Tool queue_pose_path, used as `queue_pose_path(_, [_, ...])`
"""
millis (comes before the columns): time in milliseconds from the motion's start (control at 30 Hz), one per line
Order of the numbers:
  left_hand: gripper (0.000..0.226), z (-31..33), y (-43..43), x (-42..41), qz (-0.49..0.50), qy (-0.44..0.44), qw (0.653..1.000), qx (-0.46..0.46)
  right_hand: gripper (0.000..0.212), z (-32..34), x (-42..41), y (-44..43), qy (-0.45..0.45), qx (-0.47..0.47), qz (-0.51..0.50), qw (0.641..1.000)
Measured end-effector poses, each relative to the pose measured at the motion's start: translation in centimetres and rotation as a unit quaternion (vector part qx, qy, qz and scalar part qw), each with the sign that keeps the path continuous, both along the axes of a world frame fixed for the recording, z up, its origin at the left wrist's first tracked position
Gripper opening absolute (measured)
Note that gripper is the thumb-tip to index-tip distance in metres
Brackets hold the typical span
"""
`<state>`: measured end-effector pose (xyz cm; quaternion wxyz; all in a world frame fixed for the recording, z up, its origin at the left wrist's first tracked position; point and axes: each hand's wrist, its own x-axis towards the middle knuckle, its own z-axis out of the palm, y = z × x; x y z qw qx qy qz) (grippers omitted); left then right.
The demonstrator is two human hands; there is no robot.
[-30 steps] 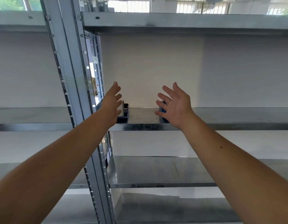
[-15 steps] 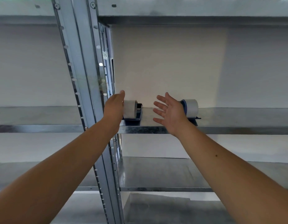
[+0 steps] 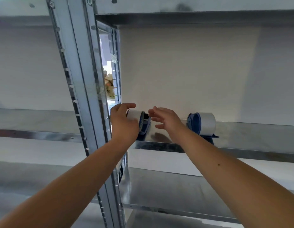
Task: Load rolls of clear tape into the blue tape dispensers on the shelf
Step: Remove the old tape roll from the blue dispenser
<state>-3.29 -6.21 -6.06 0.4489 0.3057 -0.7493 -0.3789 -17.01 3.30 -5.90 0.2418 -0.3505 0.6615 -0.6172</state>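
Two blue tape dispensers stand on the metal shelf (image 3: 241, 142), each with a pale tape roll. My left hand (image 3: 123, 124) curls around the roll (image 3: 134, 115) of the left dispenser (image 3: 145, 125), thumb over its top. My right hand (image 3: 166, 120) hovers with fingers spread just right of that dispenser, fingertips at its blue side; I cannot tell if they touch. The right dispenser (image 3: 195, 121) with its roll (image 3: 207, 123) stands apart, further right, partly behind my right wrist.
A grey steel upright (image 3: 80, 79) runs down just left of my left hand. Another shelf (image 3: 192, 15) spans overhead and a lower shelf (image 3: 159, 191) lies beneath. Cardboard boxes (image 3: 109, 86) show through the gap behind the upright.
The view has closed in on the shelf. My left hand went from beside the left roll to wrapping around it. My right hand moved left from the right dispenser toward the left one.
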Motion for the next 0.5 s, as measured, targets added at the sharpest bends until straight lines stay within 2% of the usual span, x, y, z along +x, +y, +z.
queue_pose_path(67, [0.059, -0.5, -0.4, 0.0, -0.007, 0.012, 1.000, 0.010, 0.036, -0.2, -0.1, -0.1, 0.042, 0.012, 0.004, 0.999])
queue_pose_path(167, [0.068, -0.4, -1.0, -0.1, -0.032, 0.013, 0.994, 0.099, 0.018, -0.5, -0.6, 0.1, 0.152, 0.070, 0.032, 0.985])
queue_pose_path(267, [0.070, -0.1, -1.6, -0.3, -0.075, 0.007, 0.980, 0.186, 0.037, -0.7, -0.8, 0.3, 0.263, 0.161, 0.056, 0.950])
queue_pose_path(333, [0.069, -0.2, -1.9, -0.3, -0.087, 0.008, 0.976, 0.200, 0.043, -0.6, -0.6, 0.5, 0.293, 0.180, 0.059, 0.937])
queue_pose_path(500, [0.057, -0.1, -2.6, -0.4, -0.136, 0.080, 0.967, 0.200, 0.037, -0.8, -0.4, 0.2, 0.368, 0.239, 0.087, 0.894])
